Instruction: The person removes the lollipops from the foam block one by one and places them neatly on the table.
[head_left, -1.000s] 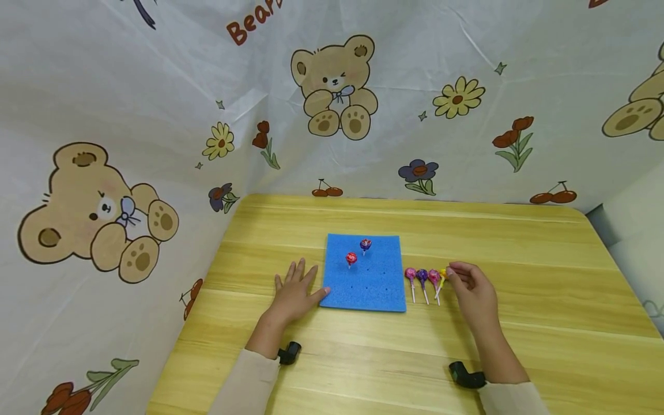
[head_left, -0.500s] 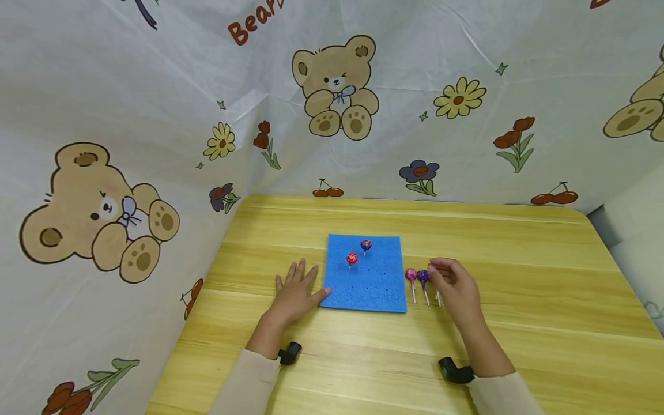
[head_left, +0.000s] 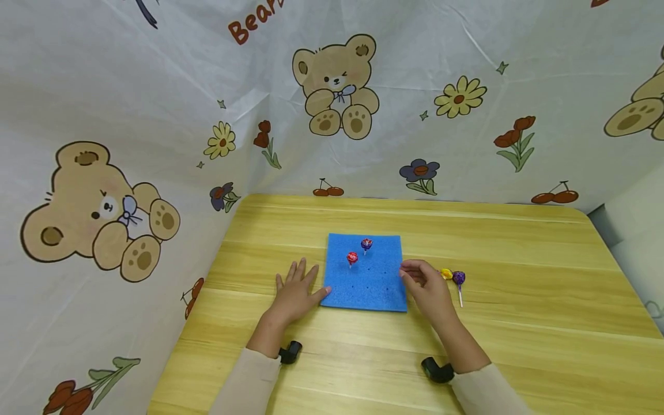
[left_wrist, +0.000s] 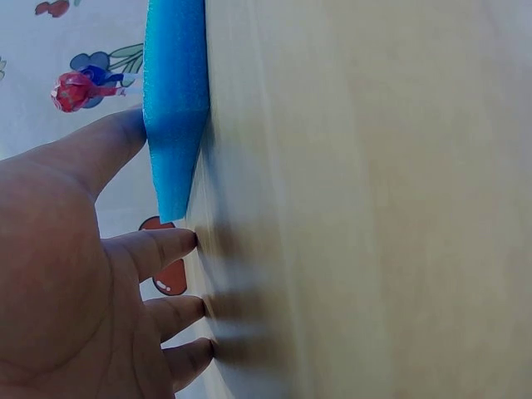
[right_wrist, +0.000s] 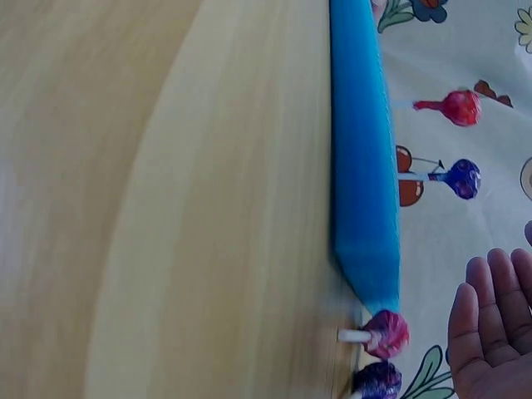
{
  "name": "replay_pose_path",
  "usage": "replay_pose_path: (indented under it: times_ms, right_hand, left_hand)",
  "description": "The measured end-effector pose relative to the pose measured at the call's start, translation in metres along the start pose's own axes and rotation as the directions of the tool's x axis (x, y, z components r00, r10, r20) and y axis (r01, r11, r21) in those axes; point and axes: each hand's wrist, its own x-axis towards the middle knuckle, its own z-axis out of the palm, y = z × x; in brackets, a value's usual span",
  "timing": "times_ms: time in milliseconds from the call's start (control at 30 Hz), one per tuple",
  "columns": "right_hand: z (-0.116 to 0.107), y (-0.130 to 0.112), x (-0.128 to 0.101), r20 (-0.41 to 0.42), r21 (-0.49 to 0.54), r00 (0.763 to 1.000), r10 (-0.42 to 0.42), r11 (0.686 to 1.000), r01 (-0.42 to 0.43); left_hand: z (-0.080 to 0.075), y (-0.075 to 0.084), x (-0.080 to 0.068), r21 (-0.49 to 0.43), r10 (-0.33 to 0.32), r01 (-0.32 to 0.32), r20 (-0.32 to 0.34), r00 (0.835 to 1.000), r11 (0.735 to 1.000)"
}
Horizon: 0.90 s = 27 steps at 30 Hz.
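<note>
A blue foam pad lies mid-table with a red lollipop and a purple lollipop standing in it. My left hand lies flat on the table, its thumb touching the pad's near left corner. My right hand hovers just right of the pad with loosely curved fingers and holds nothing. It hides some of the loose lollipops in the head view. The right wrist view shows a pink lollipop and a purple one lying below the right hand. A yellow lollipop and another purple lollipop lie further right.
The wooden table is walled at the back and left by a white cloth printed with bears and flowers. The pad has several small holes in its near half. The table's right edge is rounded.
My right hand has slid left along the row of loose lollipops, from the yellow one to beside the pad, uncovering the yellow and purple ones. The left hand has stayed put.
</note>
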Motion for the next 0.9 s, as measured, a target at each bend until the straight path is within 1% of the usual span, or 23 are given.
replay_pose_path:
  times_ms: [167,333,467,567,767,900]
  right_hand:
    - [0.012,-0.005,0.004,0.041,-0.051,0.999,0.008,0.999,-0.006]
    - [0.022,-0.010,0.008,0.086,-0.084,0.996,0.000,0.996,0.007]
    - [0.030,-0.014,0.012,0.121,-0.072,0.993,0.004,0.997,0.005]
    - [0.036,-0.015,0.016,0.131,-0.060,0.991,0.014,0.998,-0.006]
    - [0.049,-0.015,0.022,0.166,-0.085,0.986,-0.002,0.996,0.017]
    - [0.057,-0.018,0.025,0.205,-0.075,0.979,-0.012,0.997,0.028]
  left_hand:
    - [0.000,0.001,0.000,-0.001,0.007,-0.007,-0.011,1.000,1.000]
    - [-0.001,0.001,-0.001,-0.001,0.006,-0.006,-0.012,1.000,1.000]
    - [-0.002,0.003,-0.001,-0.002,0.004,-0.004,-0.011,1.000,1.000]
    - [-0.002,0.003,-0.001,-0.004,0.003,-0.003,-0.009,1.000,1.000]
    - [-0.002,0.004,-0.001,-0.002,-0.006,0.006,-0.004,1.000,1.000]
    - [-0.001,0.003,0.000,0.006,-0.007,0.007,-0.008,1.000,1.000]
